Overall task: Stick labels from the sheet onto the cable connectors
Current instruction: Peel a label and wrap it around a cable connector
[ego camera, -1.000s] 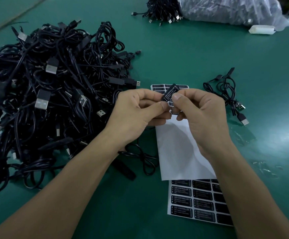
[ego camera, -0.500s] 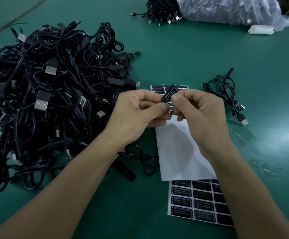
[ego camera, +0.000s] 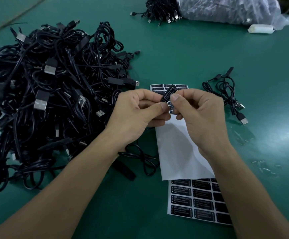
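Note:
Both hands meet above the green table. My left hand [ego camera: 136,114] and my right hand [ego camera: 199,114] pinch a small black cable connector [ego camera: 168,94] between thumbs and forefingers; a black label with white print lies along its upper face. Its cable [ego camera: 140,157] hangs down and loops on the table under my left wrist. A label sheet [ego camera: 168,87] lies beneath the hands, mostly bare white backing [ego camera: 180,149], with a few black labels at its far end. A second sheet of black labels [ego camera: 195,202] lies nearer me, partly under my right forearm.
A large tangled heap of black USB cables [ego camera: 50,94] fills the left. One coiled cable [ego camera: 226,94] lies at the right. At the far edge are another cable bundle [ego camera: 161,11], a clear plastic bag [ego camera: 226,9] and a white roll [ego camera: 261,29].
Hardly anything differs: both hands stay pinched on the connector with the label, only the fingertips shift slightly along it.

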